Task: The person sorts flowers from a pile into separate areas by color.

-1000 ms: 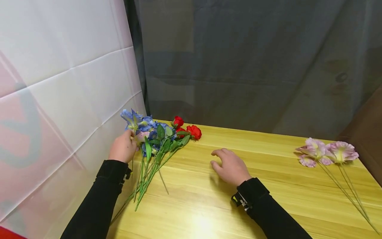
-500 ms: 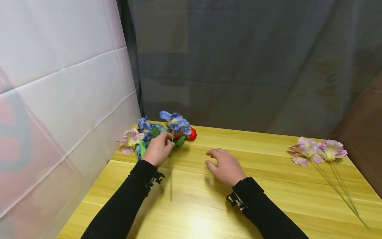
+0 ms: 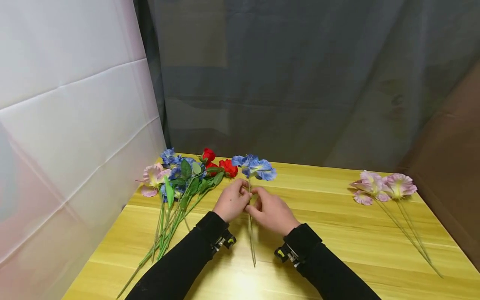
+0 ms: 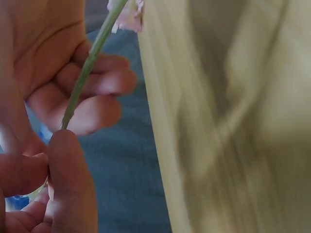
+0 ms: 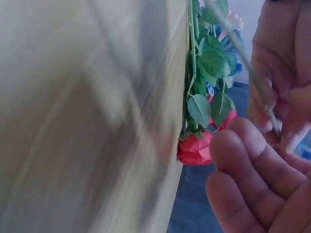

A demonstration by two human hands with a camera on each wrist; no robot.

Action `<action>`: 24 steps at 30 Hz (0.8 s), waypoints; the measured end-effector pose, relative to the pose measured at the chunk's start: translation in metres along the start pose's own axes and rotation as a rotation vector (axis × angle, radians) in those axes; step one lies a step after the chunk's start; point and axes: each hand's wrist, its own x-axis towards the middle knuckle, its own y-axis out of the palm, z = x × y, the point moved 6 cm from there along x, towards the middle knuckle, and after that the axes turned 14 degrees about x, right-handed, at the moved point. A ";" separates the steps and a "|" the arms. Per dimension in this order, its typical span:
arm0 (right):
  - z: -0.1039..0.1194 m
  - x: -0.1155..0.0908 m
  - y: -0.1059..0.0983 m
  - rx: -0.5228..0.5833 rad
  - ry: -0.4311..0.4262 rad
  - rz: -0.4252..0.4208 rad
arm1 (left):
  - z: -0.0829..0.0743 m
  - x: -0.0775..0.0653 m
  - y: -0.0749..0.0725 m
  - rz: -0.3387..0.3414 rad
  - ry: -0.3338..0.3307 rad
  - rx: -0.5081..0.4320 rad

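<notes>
A blue artificial iris (image 3: pixel 258 167) stands near upright in front of me in the head view, its thin stem (image 3: pixel 252 241) pointing down. My left hand (image 3: pixel 230 202) pinches that stem below the bloom. My right hand (image 3: pixel 273 211) meets the left at the stem, thumb and index finger on either side of it; whether they grip is hidden. In the left wrist view, the green stem (image 4: pixel 86 68) rises above a pinching thumb (image 4: pixel 70 174). The right wrist view shows my right hand's curled fingertips (image 5: pixel 233 155) close to the stem (image 5: pixel 245 58).
At the left lies a pile of flowers: red roses (image 3: pixel 228 167), blue irises (image 3: pixel 169 157) and a pink iris (image 3: pixel 153 176), with long green stems. Pink irises (image 3: pixel 399 185) lie at the right of the wooden table (image 3: pixel 330 250). A pale sheet (image 3: pixel 75 125) borders the left side.
My left hand has lifted the blue iris from the pile and carried it rightward to the middle. My right hand has moved slightly left and its fingers now meet the stem.
</notes>
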 end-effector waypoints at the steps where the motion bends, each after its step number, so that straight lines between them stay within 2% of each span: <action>1: 0.000 0.000 0.001 0.010 0.011 -0.002 | -0.001 0.000 0.002 -0.002 0.000 0.004; 6: -0.006 0.000 -0.001 0.037 0.081 -0.032 | -0.005 0.001 0.013 0.023 -0.009 -0.061; 9: -0.008 -0.001 -0.005 0.031 0.093 -0.046 | -0.006 0.001 0.017 0.040 -0.006 -0.054; 13: -0.015 -0.002 -0.012 0.009 0.103 -0.056 | -0.011 0.001 0.021 0.060 0.046 0.048; 18: -0.036 -0.005 -0.029 -0.057 0.170 -0.062 | -0.015 0.000 0.024 0.077 0.126 0.186; 24: -0.070 -0.012 -0.064 -0.168 0.246 -0.076 | -0.009 -0.003 0.022 0.041 0.150 0.344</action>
